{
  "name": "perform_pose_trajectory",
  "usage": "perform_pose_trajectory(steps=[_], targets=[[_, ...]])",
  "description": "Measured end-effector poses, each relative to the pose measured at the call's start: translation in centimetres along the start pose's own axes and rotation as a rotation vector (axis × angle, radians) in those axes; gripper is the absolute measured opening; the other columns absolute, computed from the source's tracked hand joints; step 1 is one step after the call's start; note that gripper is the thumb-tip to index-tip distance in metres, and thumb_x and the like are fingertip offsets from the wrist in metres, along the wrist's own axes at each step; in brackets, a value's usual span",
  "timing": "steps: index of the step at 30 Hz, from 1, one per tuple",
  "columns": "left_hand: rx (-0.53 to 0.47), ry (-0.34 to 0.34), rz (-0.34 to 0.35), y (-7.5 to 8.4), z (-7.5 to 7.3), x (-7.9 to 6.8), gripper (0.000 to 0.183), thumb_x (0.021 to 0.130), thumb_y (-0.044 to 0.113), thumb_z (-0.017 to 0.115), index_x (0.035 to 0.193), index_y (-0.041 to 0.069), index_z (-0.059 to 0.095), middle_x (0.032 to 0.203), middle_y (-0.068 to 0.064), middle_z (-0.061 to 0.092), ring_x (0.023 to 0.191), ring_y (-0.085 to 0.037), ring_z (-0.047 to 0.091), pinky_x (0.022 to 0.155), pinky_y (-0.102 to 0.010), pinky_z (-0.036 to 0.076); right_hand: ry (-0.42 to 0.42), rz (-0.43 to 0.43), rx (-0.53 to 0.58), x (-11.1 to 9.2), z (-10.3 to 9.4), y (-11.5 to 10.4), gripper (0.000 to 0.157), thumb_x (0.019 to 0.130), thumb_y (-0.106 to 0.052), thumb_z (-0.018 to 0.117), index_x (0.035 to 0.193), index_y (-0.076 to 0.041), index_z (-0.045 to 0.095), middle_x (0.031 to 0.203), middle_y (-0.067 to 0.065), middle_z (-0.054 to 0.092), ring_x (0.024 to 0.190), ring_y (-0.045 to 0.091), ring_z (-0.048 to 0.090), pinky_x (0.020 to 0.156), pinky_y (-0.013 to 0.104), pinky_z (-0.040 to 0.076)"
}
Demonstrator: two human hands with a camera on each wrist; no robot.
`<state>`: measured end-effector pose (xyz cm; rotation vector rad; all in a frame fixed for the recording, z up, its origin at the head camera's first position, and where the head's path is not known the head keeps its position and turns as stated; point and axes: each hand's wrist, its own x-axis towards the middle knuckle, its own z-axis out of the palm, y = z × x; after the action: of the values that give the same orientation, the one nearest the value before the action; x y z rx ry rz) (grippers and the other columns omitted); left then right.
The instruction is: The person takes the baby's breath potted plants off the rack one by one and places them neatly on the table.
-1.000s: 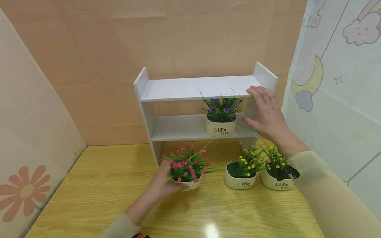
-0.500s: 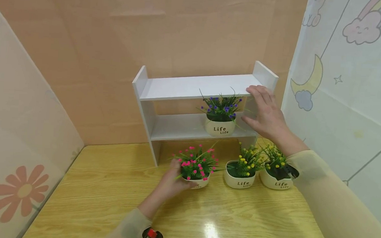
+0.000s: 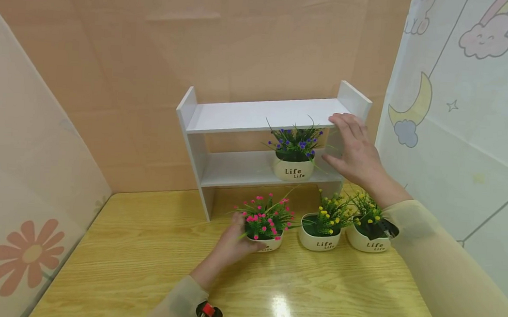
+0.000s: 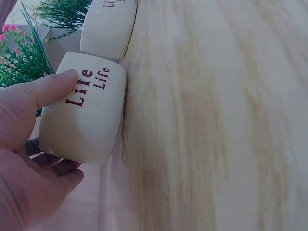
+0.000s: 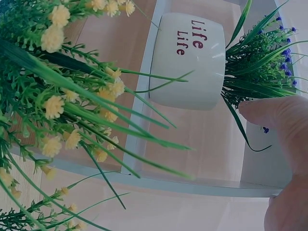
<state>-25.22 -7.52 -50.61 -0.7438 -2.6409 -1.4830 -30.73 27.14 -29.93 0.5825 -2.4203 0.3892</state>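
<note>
My left hand grips a cream pot of pink artificial flowers. In the left wrist view the thumb lies across the "Life" lettering on the pot, with the other fingers partly hidden round its side and back. The pot appears to stand on the table. My right hand rests at the right front edge of the white two-tier shelf, fingers extended on the upper board and thumb apart lower down. Left of that thumb, a pot of purple flowers stands on the middle board.
Two pots of yellow flowers stand on the wooden table: one pot right of the pink one, another pot under my right forearm. Behind the shelf is a tan backdrop; patterned white sheets flank both sides.
My left hand has shifted the pink-flower pot rightward and slightly back, nearer the yellow-flower pots. The right hand has stayed at the shelf.
</note>
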Motion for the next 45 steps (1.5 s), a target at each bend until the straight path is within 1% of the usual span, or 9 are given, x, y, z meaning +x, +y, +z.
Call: perform_pose_trajectory(steps=[9, 14, 17, 21, 28, 31, 35, 38, 45], targets=[[0.004, 0.018, -0.009, 0.0, 0.5, 0.0, 0.092, 0.079, 0.021, 0.103, 0.156, 0.011, 0.053, 0.147, -0.018, 0.049, 0.132, -0.037, 0.057, 0.105, -0.062, 0.055, 0.005, -0.002, 0.004, -0.1, -0.2, -0.2, 0.100, 0.084, -0.006, 0.094, 0.165, -0.010, 0.036, 0.165, 0.019, 0.036, 0.157, 0.042, 0.026, 0.116, 0.071, 0.043], [0.021, 0.001, 0.013, -0.2, 0.5, 0.2, 0.096, 0.081, 0.023, 0.102, 0.162, 0.017, 0.051, 0.161, -0.017, 0.047, 0.149, -0.040, 0.046, 0.114, -0.068, 0.048, 0.001, -0.001, 0.005, -0.2, -0.1, -0.2, 0.100, 0.084, -0.006, 0.094, 0.165, -0.009, 0.036, 0.166, 0.019, 0.036, 0.158, 0.042, 0.025, 0.119, 0.069, 0.041], [0.033, -0.009, -0.001, -0.4, 0.5, 0.3, 0.107, 0.083, 0.027, 0.102, 0.170, 0.019, 0.041, 0.172, -0.017, 0.039, 0.158, -0.044, 0.035, 0.119, -0.071, 0.041, -0.004, 0.005, 0.005, -0.2, -0.1, -0.2, 0.101, 0.084, -0.006, 0.094, 0.166, -0.009, 0.036, 0.166, 0.019, 0.035, 0.158, 0.042, 0.025, 0.118, 0.069, 0.041], [0.025, -0.022, -0.044, -0.4, 0.4, 0.2, 0.118, 0.084, 0.032, 0.100, 0.175, 0.018, 0.027, 0.177, -0.021, 0.028, 0.159, -0.047, 0.033, 0.119, -0.070, 0.041, -0.007, 0.016, 0.006, -0.2, -0.2, -0.3, 0.101, 0.084, -0.006, 0.094, 0.166, -0.010, 0.036, 0.166, 0.019, 0.035, 0.158, 0.042, 0.025, 0.115, 0.071, 0.043], [0.001, -0.016, -0.050, -0.3, 0.4, 0.1, 0.112, 0.083, 0.030, 0.101, 0.172, 0.022, 0.033, 0.168, -0.021, 0.037, 0.151, -0.045, 0.046, 0.116, -0.069, 0.045, -0.009, 0.020, 0.004, -0.1, -0.1, -0.2, 0.101, 0.084, -0.005, 0.093, 0.166, -0.010, 0.035, 0.167, 0.019, 0.034, 0.159, 0.042, 0.025, 0.115, 0.072, 0.044], [-0.030, -0.017, -0.047, -0.3, 0.4, -0.1, 0.108, 0.084, 0.027, 0.100, 0.170, 0.017, 0.035, 0.162, -0.023, 0.041, 0.148, -0.046, 0.047, 0.116, -0.068, 0.045, -0.011, 0.017, 0.007, -0.1, -0.1, -0.2, 0.101, 0.084, -0.005, 0.094, 0.166, -0.010, 0.035, 0.167, 0.019, 0.034, 0.159, 0.042, 0.024, 0.117, 0.071, 0.042], [-0.027, -0.030, -0.116, -0.2, 0.0, -0.6, 0.115, 0.088, 0.035, 0.098, 0.172, 0.005, 0.026, 0.169, -0.032, 0.031, 0.152, -0.056, 0.040, 0.120, -0.071, 0.039, -0.012, 0.017, 0.006, -0.1, -0.2, -0.3, 0.101, 0.085, -0.006, 0.094, 0.166, -0.010, 0.035, 0.168, 0.019, 0.034, 0.159, 0.042, 0.024, 0.120, 0.069, 0.039], [-0.029, -0.044, -0.165, 0.2, -0.6, -1.0, 0.122, 0.089, 0.042, 0.096, 0.173, 0.000, 0.018, 0.174, -0.032, 0.024, 0.155, -0.057, 0.035, 0.122, -0.071, 0.035, -0.008, 0.013, 0.009, 0.0, -0.1, -0.2, 0.101, 0.085, -0.006, 0.094, 0.166, -0.010, 0.035, 0.168, 0.019, 0.034, 0.159, 0.042, 0.024, 0.123, 0.067, 0.036], [-0.099, -0.047, -0.166, 1.4, -1.9, -1.7, 0.126, 0.089, 0.041, 0.096, 0.175, 0.001, 0.013, 0.172, -0.023, 0.030, 0.156, -0.050, 0.036, 0.123, -0.067, 0.037, 0.008, -0.008, 0.029, -0.1, -0.1, -0.2, 0.100, 0.085, -0.006, 0.094, 0.166, -0.009, 0.036, 0.167, 0.020, 0.035, 0.159, 0.043, 0.025, 0.128, 0.063, 0.032]])
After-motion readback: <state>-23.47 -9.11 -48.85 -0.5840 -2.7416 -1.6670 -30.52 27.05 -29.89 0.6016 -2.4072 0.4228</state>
